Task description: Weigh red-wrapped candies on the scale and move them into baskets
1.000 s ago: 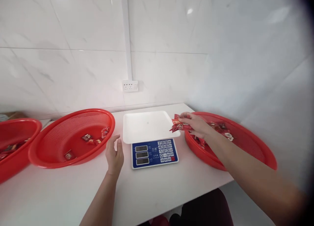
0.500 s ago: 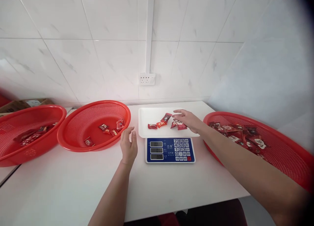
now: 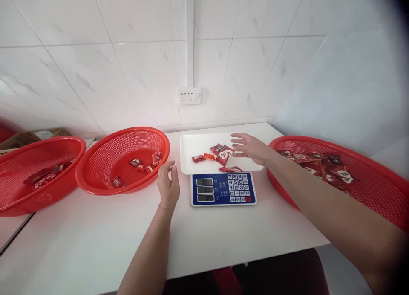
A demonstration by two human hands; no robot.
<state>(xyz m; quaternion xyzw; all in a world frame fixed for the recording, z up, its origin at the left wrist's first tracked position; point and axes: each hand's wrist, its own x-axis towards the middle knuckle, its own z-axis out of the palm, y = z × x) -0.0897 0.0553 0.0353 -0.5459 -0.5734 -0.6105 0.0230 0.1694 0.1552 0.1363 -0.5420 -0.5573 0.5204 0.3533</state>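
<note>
My right hand is open over the right part of the white scale tray, fingers stretched toward the red candy packets. Several red-wrapped candies lie loose on the tray, one of them near its front edge. Below the tray is the blue keypad panel of the digital scale; its small displays are lit too faintly to read surely. My left hand is raised left of the scale, beside the middle red basket, with fingers apart and nothing in it.
A red basket with several candies stands left of the scale. Another red basket is at the far left, before a cardboard box. A fuller red basket stands at the right, under my right forearm. A socket is on the tiled wall.
The candies by my right hand have spread across the tray, one now near the front edge. My right hand has drawn slightly right with its fingers opened. The view has shifted a little.
</note>
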